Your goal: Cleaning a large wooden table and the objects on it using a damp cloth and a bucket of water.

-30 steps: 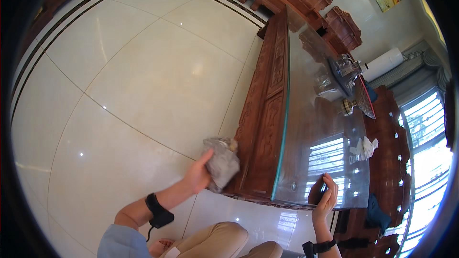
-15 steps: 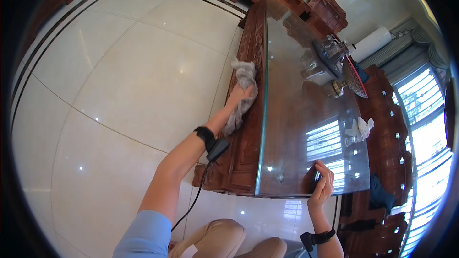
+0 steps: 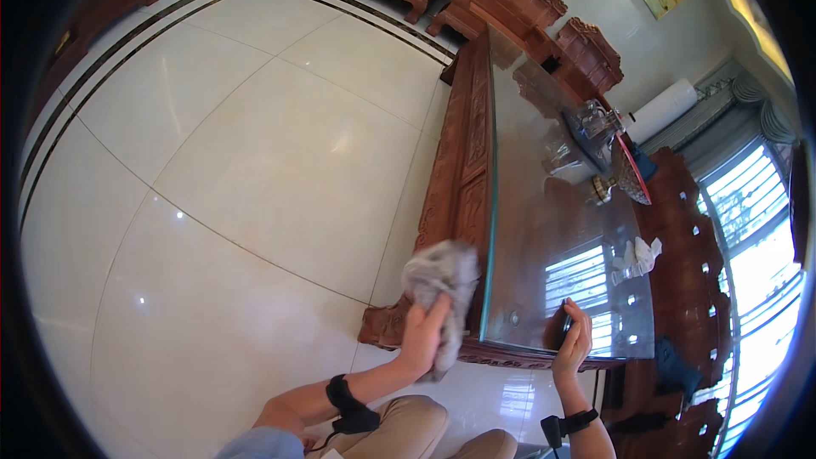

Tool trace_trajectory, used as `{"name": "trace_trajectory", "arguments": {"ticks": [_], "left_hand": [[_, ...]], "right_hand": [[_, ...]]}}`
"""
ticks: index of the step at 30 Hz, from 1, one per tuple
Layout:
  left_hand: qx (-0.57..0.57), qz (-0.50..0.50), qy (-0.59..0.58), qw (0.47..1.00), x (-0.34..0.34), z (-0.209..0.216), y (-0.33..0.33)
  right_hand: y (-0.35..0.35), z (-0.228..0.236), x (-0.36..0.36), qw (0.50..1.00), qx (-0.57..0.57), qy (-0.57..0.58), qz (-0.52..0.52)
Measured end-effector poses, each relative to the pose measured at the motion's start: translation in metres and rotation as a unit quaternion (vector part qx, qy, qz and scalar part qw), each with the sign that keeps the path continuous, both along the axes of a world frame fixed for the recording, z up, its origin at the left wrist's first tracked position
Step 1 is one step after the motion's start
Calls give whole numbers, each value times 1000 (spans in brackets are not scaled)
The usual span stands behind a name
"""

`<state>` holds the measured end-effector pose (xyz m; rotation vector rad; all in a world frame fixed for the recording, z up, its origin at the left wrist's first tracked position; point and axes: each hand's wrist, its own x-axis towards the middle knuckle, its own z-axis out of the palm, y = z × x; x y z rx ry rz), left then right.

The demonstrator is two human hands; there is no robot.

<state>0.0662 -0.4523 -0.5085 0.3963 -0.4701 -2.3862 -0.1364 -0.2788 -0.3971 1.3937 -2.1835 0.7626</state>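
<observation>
The left hand (image 3: 423, 336), clutching a grey cloth (image 3: 442, 276), has drawn back along the table (image 3: 529, 255) to its near-left corner. The right hand (image 3: 575, 342) stays at the near edge; whether it grips, I cannot tell. Motion blurs the cloth.

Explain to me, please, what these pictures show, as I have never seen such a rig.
There is no robot here, only a person's two bare hands. Each picture comes from a wide fisheye camera worn on the person's head and looking down, so straight edges bend. The left hand holds a grey cloth beside the carved wooden side of a table; blur hides whether it touches. The right hand rests at the near edge of the table's glass top. On the glass are crumpled white tissue, a red-rimmed dish with a gold-coloured stand, and clear glassware.
</observation>
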Motion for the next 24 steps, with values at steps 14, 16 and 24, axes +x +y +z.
{"name": "trace_trajectory", "arguments": {"ticks": [14,16,24], "left_hand": [[-432,210,-205,853,-151,-31,-137],[-477,142,-261,827,-113,-42,-107],[-527,118,-299,787,9,-60,2]], "right_hand": [[-9,4,5,1000,9,-16,-13],[-5,3,5,999,13,-26,-22],[0,11,9,998,49,-17,-33]]}}
